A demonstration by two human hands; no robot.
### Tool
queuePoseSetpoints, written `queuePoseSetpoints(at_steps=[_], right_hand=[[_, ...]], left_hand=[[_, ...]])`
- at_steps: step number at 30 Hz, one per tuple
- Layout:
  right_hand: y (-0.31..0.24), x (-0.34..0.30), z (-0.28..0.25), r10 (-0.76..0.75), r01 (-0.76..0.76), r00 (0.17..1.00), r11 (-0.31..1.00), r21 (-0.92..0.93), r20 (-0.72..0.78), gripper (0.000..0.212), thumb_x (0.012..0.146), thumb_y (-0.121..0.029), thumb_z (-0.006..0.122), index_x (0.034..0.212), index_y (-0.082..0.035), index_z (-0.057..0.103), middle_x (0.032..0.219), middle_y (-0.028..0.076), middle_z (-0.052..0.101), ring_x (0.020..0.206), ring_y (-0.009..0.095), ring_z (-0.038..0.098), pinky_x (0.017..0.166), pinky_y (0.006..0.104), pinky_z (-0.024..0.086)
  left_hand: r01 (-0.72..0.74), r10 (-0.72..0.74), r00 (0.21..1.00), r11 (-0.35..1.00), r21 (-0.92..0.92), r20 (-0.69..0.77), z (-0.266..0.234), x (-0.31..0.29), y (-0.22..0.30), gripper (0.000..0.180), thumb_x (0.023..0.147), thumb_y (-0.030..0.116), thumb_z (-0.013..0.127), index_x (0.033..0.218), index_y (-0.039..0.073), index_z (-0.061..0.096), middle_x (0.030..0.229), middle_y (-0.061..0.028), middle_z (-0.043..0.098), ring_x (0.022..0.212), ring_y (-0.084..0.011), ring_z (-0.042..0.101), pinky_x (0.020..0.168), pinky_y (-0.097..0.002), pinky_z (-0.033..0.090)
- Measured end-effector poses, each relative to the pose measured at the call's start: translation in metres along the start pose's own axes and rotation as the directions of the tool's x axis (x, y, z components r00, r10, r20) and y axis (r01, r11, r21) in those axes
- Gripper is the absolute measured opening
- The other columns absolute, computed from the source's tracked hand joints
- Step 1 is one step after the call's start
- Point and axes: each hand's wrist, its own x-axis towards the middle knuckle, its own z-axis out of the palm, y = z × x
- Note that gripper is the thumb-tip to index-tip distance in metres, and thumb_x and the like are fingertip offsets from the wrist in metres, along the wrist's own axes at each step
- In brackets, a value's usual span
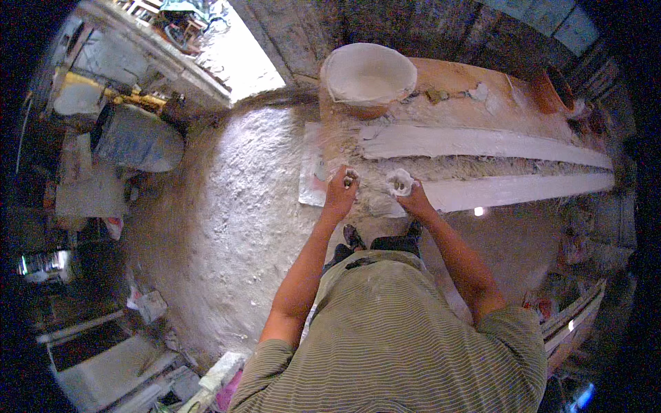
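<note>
Both my hands are above the near left end of an orange-brown work table (451, 72). My right hand (415, 201) is closed on a white ring-shaped piece (400, 183) with a wavy rim and a hollow middle. To its left, my left hand (340, 193) is curled with fingers bent round something small and pale, too small to name. The hands are apart. Two long white strips, a far one (468, 142) and a near one (523, 192), run rightward from beside my hands, with crumbly grey debris (475, 166) between them.
A large basin (372, 72) coated in white stands at the table's far left. An orange bucket (553, 89) lies tilted at the far right. Pale paper (313, 162) sticks out at the left end. A blue-grey sack or drum (141, 138) stands across the dusty floor (241, 206).
</note>
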Motion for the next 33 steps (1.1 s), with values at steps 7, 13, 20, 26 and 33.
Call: queuePoseSetpoints(at_steps=[7,13,20,26,33], right_hand=[[0.03,-0.024,-0.003,0.157,0.012,0.956,0.823,-0.568,0.249,0.057,0.074,-0.032,0.083,0.125,-0.013,0.066,0.115,0.014,0.069,0.106,0.035,0.066,0.094,0.0482,0.051],[0.027,-0.027,-0.001,-0.136,0.244,0.968,0.691,-0.68,0.21,0.057,0.077,-0.033,0.081,0.13,-0.018,0.065,0.113,0.012,0.069,0.108,0.035,0.064,0.096,0.0533,0.048],[0.028,-0.02,-0.001,-0.224,0.369,0.929,0.545,-0.753,0.293,0.058,0.08,-0.031,0.077,0.135,-0.018,0.063,0.114,0.009,0.068,0.105,0.031,0.065,0.096,0.0559,0.047],[0.017,-0.018,0.017,0.088,0.152,0.969,0.527,-0.836,0.231,0.036,0.079,-0.031,0.075,0.109,-0.012,0.073,0.099,0.009,0.07,0.1,0.032,0.067,0.09,0.0565,0.049],[-0.02,-0.014,0.005,0.01,-0.004,1.0,0.674,-0.739,0.004,0.032,0.078,-0.028,0.078,0.102,-0.007,0.074,0.096,0.01,0.071,0.088,0.032,0.069,0.078,0.0454,0.055]], left_hand=[[-0.126,0.126,0.992,0.987,0.096,0.006,0.026,0.004,-0.016,0.021,0.094,0.01,0.068,0.11,0.002,0.057,0.088,-0.0142,0.067,0.08,-0.0268,0.066,0.073,-0.0409,0.052],[-0.147,0.15,0.989,0.974,0.17,-0.006,0.038,0.009,-0.011,0.022,0.094,0.009,0.067,0.112,0.001,0.057,0.093,-0.0154,0.068,0.084,-0.0281,0.067,0.077,-0.041,0.052],[-0.121,0.131,0.99,0.974,0.19,-0.042,0.039,0.015,-0.022,0.024,0.094,0.009,0.067,0.114,-0.001,0.057,0.1,-0.0189,0.069,0.093,-0.0303,0.068,0.082,-0.0419,0.053],[-0.232,0.246,0.968,0.955,0.186,-0.054,0.044,0.017,-0.035,0.017,0.095,0.008,0.067,0.11,0.004,0.059,0.094,-0.0097,0.067,0.082,-0.02,0.067,0.074,-0.0345,0.057],[0.047,-0.046,0.998,0.999,0.013,-0.047,0.033,0.008,-0.027,0.024,0.094,0.015,0.067,0.111,0.0,0.059,0.097,-0.0196,0.07,0.09,-0.0356,0.069,0.08,-0.045,0.053]])
